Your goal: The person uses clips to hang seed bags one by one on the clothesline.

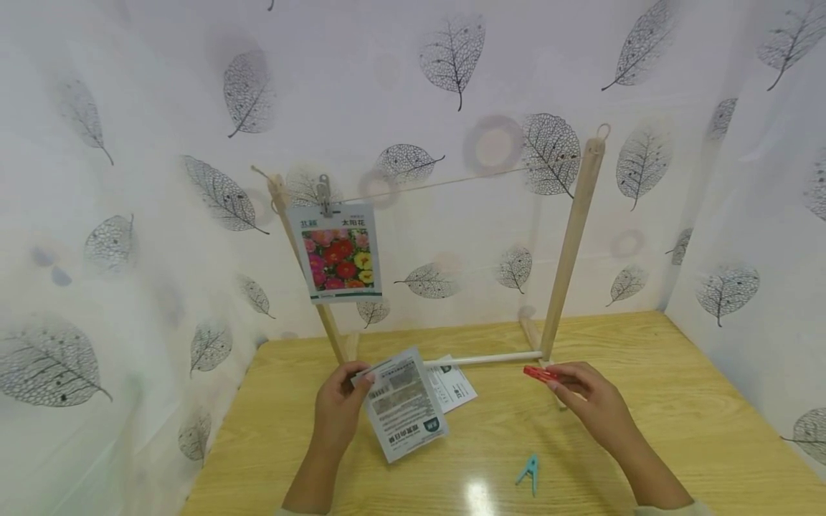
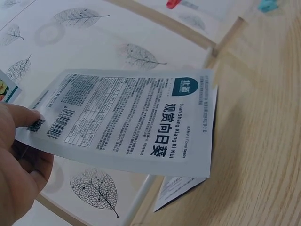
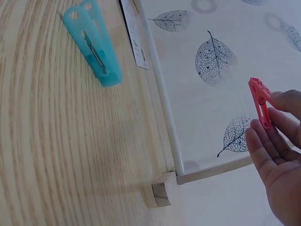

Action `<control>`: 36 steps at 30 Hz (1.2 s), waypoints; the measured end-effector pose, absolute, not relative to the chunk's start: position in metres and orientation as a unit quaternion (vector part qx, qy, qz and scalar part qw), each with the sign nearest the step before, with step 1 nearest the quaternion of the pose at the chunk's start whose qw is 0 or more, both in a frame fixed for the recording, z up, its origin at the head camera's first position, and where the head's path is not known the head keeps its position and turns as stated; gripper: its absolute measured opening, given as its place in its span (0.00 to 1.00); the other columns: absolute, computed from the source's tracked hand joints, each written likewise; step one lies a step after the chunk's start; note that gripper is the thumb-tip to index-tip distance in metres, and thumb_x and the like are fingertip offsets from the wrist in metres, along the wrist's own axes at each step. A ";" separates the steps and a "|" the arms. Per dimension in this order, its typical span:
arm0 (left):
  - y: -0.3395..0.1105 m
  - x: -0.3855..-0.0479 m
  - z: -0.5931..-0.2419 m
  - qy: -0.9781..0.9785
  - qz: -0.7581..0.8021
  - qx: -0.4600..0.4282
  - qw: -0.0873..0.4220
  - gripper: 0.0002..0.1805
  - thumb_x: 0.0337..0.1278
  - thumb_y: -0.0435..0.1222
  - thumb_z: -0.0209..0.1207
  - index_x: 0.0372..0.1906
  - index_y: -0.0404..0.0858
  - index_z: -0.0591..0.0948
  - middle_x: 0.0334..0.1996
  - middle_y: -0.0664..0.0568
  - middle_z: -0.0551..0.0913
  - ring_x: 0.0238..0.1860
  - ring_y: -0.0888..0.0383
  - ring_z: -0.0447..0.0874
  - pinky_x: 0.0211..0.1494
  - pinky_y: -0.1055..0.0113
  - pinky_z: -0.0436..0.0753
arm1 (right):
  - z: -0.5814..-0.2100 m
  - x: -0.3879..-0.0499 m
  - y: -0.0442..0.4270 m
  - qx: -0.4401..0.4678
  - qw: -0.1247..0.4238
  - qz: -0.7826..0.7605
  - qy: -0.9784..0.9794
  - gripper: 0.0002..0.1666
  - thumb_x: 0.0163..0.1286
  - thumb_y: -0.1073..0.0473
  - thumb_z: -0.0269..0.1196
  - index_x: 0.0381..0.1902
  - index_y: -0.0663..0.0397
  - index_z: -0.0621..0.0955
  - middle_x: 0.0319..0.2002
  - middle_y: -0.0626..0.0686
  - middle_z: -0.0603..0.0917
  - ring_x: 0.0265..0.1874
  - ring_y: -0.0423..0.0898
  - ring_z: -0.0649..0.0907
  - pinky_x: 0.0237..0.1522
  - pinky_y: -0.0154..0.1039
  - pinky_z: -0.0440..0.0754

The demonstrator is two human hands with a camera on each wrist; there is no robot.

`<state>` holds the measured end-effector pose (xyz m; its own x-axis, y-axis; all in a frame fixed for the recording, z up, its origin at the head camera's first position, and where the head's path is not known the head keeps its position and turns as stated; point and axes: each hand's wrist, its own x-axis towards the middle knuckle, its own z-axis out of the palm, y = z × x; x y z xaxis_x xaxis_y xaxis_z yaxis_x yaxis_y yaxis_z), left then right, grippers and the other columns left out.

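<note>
My left hand (image 1: pixel 340 408) pinches one corner of a seed packet (image 1: pixel 405 405) between thumb and fingers. Its printed back, with text and a barcode, faces up in the left wrist view. Over the right part of the table, my right hand (image 1: pixel 590 398) holds a red clothespin (image 1: pixel 539 374) by its handle ends, thumb on one side and fingers on the other. A teal clothespin (image 1: pixel 528 473) lies on the table in front of that hand. Another seed packet (image 1: pixel 453 385) rests on the table, partly hidden behind the held one.
A string (image 1: pixel 445 184) runs between two wooden posts (image 1: pixel 572 247). From its left end a metal clip (image 1: pixel 325 195) hangs a flower seed packet (image 1: pixel 342 261). A white rod (image 1: pixel 490 358) joins the posts low down. Leaf-patterned cloth stands behind the wooden table (image 1: pixel 671 416).
</note>
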<state>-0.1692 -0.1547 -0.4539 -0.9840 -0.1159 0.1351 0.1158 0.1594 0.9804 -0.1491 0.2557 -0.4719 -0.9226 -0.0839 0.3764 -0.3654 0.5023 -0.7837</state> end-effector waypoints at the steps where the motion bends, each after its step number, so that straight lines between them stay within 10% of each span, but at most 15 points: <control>1: -0.155 -0.169 -0.454 -0.754 -0.651 0.000 0.088 0.10 0.66 0.34 0.64 0.49 0.38 0.81 0.45 0.45 0.83 0.40 0.60 0.83 0.40 0.72 0.83 | -0.471 -0.149 0.256 0.131 0.147 0.481 -0.854 0.16 0.72 0.60 0.64 0.57 0.54 0.82 0.51 0.53 0.82 0.45 0.36 0.84 0.49 0.19 0.80; 36: -0.152 -0.169 -0.442 -0.746 -0.658 -0.039 0.094 0.09 0.67 0.36 0.63 0.48 0.37 0.81 0.44 0.42 0.85 0.39 0.59 0.86 0.39 0.71 0.86 | -0.463 -0.148 0.252 0.130 0.160 0.479 -0.853 0.16 0.73 0.60 0.64 0.56 0.54 0.82 0.51 0.53 0.82 0.45 0.33 0.82 0.50 0.17 0.78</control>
<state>-0.1692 -0.1521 -0.4416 -0.9792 -0.0647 0.1921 0.1824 0.1315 0.9744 -0.1484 0.2522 -0.4629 -0.9150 -0.0686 0.3976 -0.3750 0.5081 -0.7753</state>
